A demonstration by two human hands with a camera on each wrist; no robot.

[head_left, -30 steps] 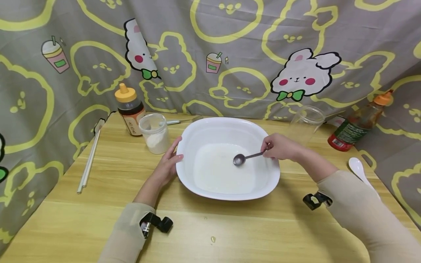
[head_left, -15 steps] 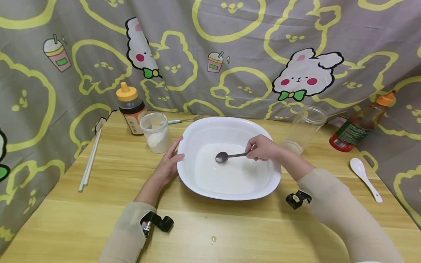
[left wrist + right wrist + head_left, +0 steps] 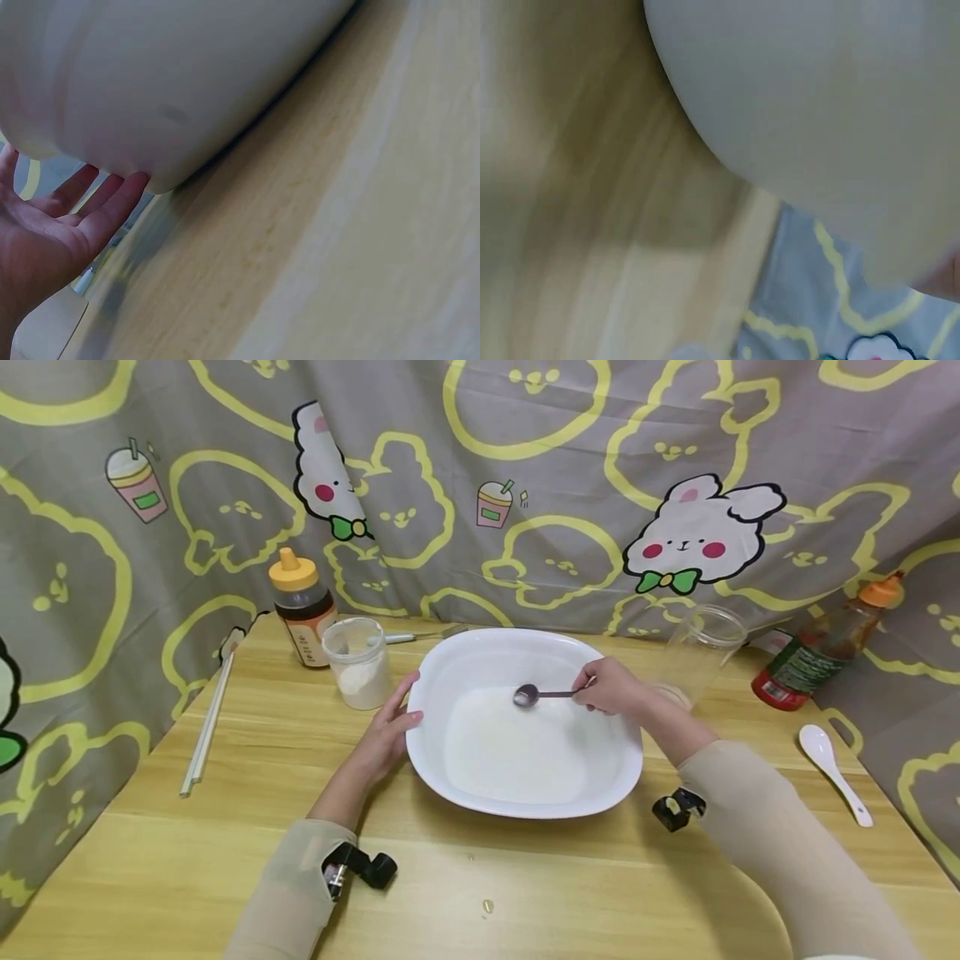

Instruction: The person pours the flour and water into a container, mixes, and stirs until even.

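While the right hand [image 3: 611,687] pinches a spoon [image 3: 528,695] inside the bowl [image 3: 510,660], the left hand [image 3: 378,743], fingers straight, touches the bowl's side; beyond: 2 jars [image 3: 362,683] [image 3: 697,647], 1 part-hidden by the right arm [image 3: 678,731]; 2 bottles [image 3: 303,627] [image 3: 813,660], labels unreadable.

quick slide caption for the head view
Left hand touching the side of a white basin, right hand holding a dark spoon over it.

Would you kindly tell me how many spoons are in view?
2: a dark spoon in the right hand, and a white spoon on the right of the table. More may be hidden behind the basin.
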